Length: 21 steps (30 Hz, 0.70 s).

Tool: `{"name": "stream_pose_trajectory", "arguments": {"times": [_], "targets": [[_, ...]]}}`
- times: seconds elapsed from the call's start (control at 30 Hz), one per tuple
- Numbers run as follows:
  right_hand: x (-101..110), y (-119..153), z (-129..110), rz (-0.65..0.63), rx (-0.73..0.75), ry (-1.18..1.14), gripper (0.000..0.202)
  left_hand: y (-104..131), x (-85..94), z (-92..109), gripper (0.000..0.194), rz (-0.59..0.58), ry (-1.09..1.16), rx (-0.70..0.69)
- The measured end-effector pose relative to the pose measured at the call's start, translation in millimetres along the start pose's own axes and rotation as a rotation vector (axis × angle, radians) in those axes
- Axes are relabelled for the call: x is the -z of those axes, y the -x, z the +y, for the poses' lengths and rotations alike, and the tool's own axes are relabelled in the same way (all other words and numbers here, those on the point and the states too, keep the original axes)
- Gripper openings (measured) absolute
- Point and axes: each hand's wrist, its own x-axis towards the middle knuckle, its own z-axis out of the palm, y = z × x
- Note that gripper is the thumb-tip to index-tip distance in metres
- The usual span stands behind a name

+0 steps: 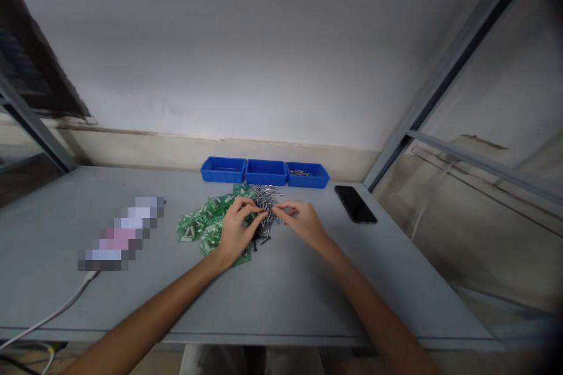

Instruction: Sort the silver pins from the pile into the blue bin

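Note:
A loose pile of metal screws (267, 192) lies in the middle of the table, mostly silver with a few dark ones at its near end. My left hand (240, 227) reaches over the pile from the left, thumb and fingers drawn together in a pinch. From the right, my right hand (301, 220) meets it with thumb and forefinger also pinched. The fingertips of both hands almost touch above the screws; anything between them is too small to make out. Green plastic bags (211, 217) with small pieces inside lie beside and partly beneath my left hand.
Three blue bins stand in a row by the wall: a left bin (223, 177), a middle bin (265, 180) and a right bin (308, 182) holding some screws. A black phone (355, 204) lies at right. At left, a pixelated device trails a white cable (65, 306).

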Motion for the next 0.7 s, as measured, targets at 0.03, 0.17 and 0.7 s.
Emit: {"name": "stream_pose_trajectory", "arguments": {"times": [0.03,0.17,0.7], "targets": [[-0.8,0.8,-1.0,-0.002,-0.013,-0.021,0.026,-0.1,0.2,0.7,0.007,0.010,-0.005,-0.005],[-1.5,3.7,-5.4,-0.037,-0.081,-0.145,0.033,-1.1,0.6,1.4,0.006,0.031,-0.006,-0.016],[-1.6,6.6,-13.8,-0.027,-0.117,-0.295,0.031,0.8,-2.8,-0.8,0.008,-0.092,0.003,0.027]]}}
